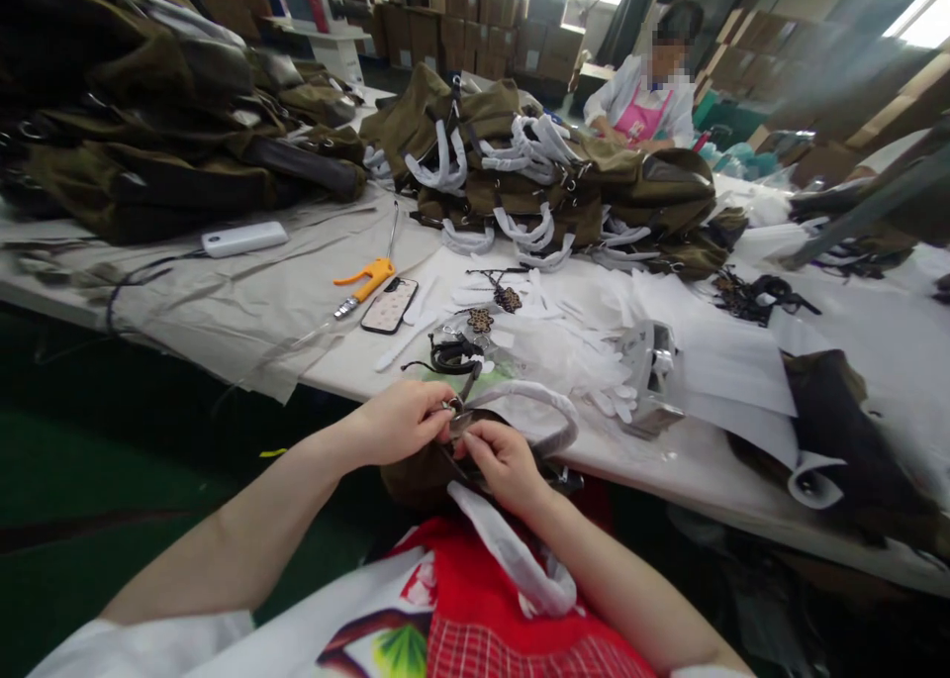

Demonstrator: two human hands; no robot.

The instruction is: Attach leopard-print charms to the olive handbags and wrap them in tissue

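Note:
An olive-brown bag (413, 475) rests against the table's front edge, with handles wrapped in white padding (560, 411) standing up behind and hanging in front. My left hand (405, 423) is closed over the bag's top, pinching a small metal clasp (454, 403) at the end of a dark strap. Beside it, my right hand (505, 460) is closed too, its thumb and forefinger pinching the bag's top edge. What exactly lies between those fingertips is partly hidden. Just beyond the hands lies a coiled black strap (452, 354).
More wrapped-handle bags (520, 173) are piled at the back, another heap (148, 153) at left. Nearby lie an orange air gun (371, 280), a phone (390, 306), a white power bank (244, 239), leopard-patterned charms (481, 320) and a tape dispenser (653, 376). A co-worker (642, 99) sits across.

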